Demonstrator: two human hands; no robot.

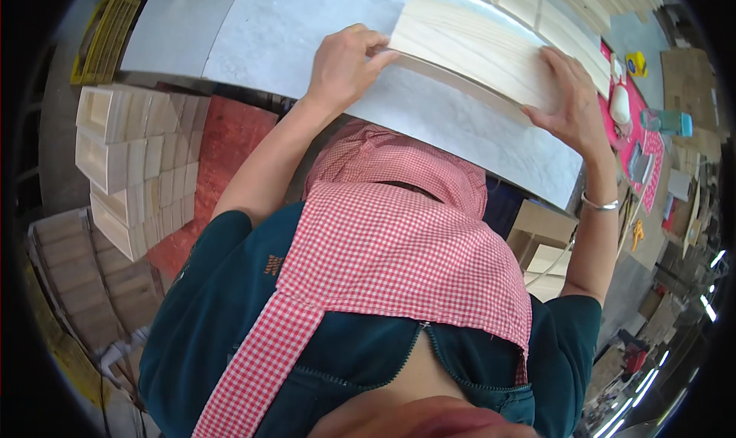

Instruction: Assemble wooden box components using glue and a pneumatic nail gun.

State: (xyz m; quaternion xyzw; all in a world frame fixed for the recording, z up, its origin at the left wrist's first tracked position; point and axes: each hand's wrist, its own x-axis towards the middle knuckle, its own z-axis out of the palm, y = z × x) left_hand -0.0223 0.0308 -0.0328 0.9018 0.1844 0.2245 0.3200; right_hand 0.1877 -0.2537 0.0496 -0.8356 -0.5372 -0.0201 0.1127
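Note:
A flat, pale wooden board (475, 51) with visible grain lies at an angle over the light marbled worktop. I cannot tell whether it is a single board or the top of a shallow box. My left hand (343, 66) pinches its near left corner between thumb and fingers. At its right end, my right hand (569, 101) grips the edge, thumb on the near side and fingers over the far side. The underside of the board is hidden.
Stacked open wooden boxes (142, 139) stand at the left beside a red board (230, 147). More pale wooden pieces (567, 39) lie along the worktop's far side. A white bottle (620, 104) and a clear container with a teal lid (675, 123) stand at the right. A yellow crate (103, 39) is far left.

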